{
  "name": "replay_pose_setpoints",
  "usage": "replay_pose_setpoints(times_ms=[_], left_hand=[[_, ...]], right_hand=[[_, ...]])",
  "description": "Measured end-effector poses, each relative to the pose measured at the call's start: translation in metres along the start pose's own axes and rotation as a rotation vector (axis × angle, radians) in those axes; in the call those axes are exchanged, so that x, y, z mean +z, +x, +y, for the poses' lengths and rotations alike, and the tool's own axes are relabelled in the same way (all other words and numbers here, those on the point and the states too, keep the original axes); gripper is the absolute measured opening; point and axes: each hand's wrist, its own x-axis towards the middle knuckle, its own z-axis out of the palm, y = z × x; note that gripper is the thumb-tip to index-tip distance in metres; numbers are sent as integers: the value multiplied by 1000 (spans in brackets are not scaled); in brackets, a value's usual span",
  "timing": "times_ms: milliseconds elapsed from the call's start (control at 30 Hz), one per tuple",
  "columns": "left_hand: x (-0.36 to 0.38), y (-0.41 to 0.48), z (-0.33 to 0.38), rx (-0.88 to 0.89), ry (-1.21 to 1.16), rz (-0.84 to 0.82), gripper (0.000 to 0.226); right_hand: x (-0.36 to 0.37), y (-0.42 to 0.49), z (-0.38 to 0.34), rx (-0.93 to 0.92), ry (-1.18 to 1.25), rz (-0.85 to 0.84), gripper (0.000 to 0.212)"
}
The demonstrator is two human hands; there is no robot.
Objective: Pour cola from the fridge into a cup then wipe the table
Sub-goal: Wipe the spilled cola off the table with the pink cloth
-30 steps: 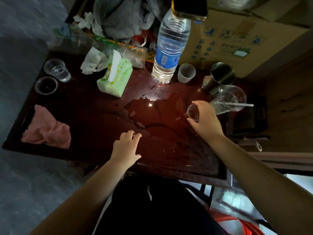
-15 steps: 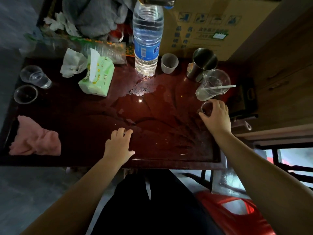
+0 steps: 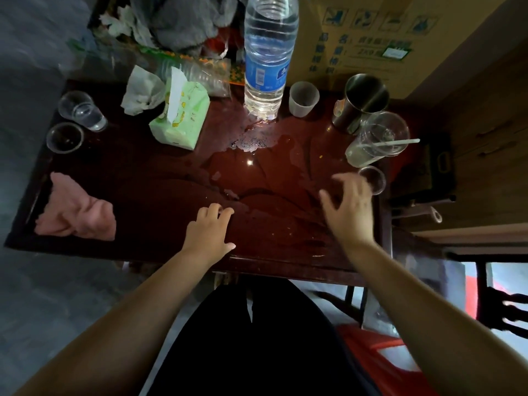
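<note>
Cup (image 3: 373, 180) at 3 o'clock edge of table (image 3: 148, 195); right hand (image 3: 350, 210) beside it, fingers spread, holding nothing. Left hand (image 3: 210, 231) rests slack at 6 o'clock, empty. Wiping looks next: spill (image 3: 257, 164) at centre, cloth (image 3: 77, 212) waits at 9 o'clock.

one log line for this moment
left hand rests on table | right hand open beside small cup | spill unwiped | cloth untouched
</note>
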Motion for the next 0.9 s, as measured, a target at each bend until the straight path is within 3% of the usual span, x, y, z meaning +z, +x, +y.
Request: replay_pose_setpoints(times_ms=[167, 300, 400, 633, 767, 900], left_hand=[[2, -5, 9, -51, -32, 5, 79], [7, -7, 7, -55, -25, 61, 78], [17, -17, 0, 5, -76, 100, 81], [31, -45, -42, 201, -199, 158, 62], [21, -59, -95, 273, -133, 221, 62], [6, -71, -154, 236, -47, 319, 69]], right_hand=[[45, -63, -60, -226, 86, -491, 38], [73, -79, -76, -190, 41, -629, 44], [81, -78, -73, -198, -86, -651, 47], [85, -89, -90, -92, -169, -565, 47], [90, -98, -110, 35, -178, -483, 43], [98, -107, -130, 182, -180, -419, 43]])
